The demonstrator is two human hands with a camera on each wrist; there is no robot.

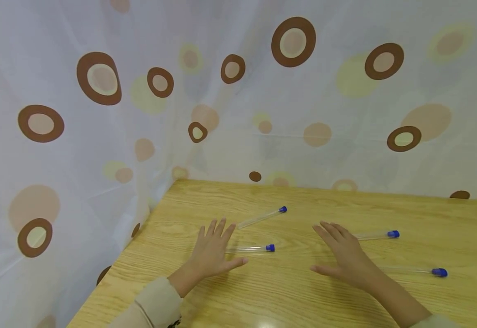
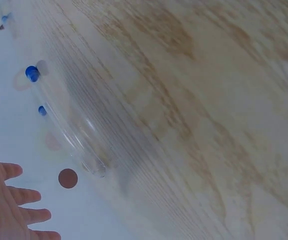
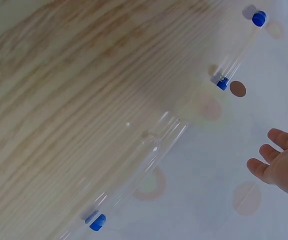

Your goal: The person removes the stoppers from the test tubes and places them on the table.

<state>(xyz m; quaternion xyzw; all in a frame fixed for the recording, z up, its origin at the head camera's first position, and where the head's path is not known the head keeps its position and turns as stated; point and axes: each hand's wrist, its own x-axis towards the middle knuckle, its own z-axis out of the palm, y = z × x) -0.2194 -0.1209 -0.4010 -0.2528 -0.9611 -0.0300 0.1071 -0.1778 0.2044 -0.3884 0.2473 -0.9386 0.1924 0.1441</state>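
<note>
Several clear test tubes with blue caps lie on the wooden table in the head view. My left hand (image 1: 210,253) is spread with straight fingers, its fingertips beside the far left tube (image 1: 261,219). Its palm and thumb are near the closer left tube (image 1: 251,249), hiding that tube's end. To the right, my right hand (image 1: 347,259) has its fingers extended and holds nothing. It overlaps the ends of the far right tube (image 1: 371,236) and the near right tube (image 1: 407,270). Both hands hover low over the wood, palms down. The caps of all the tubes point right.
The wooden table (image 1: 287,296) has a pale, grained top. A white curtain with brown, tan and yellow circles (image 1: 230,155) hangs along its back and left edges, meeting at the back left corner.
</note>
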